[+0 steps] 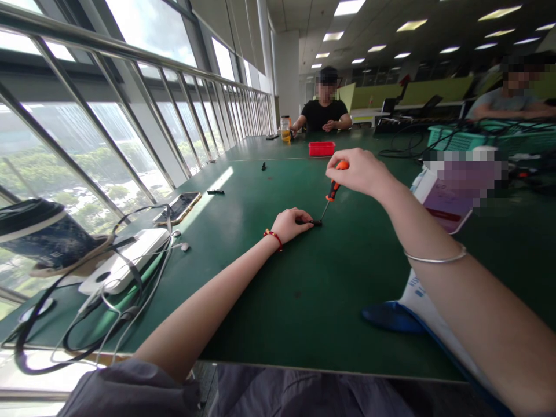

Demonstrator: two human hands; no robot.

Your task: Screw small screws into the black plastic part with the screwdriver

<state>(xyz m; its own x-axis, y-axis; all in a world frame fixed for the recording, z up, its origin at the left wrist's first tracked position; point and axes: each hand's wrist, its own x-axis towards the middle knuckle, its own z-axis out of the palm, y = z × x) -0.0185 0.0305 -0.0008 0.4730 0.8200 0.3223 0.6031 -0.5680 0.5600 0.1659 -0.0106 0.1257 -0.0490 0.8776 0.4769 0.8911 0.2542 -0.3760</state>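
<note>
Screwdriver (332, 193) at the black part (318, 223)

My left grip (289, 226) pinches the black part on the table (269, 301), on my side of the red tray (322, 149). My right grip (359, 169) clasps the screwdriver's orange-topped handle (334, 189), nearer the tray, its shaft (325, 209) slanting down.
</note>
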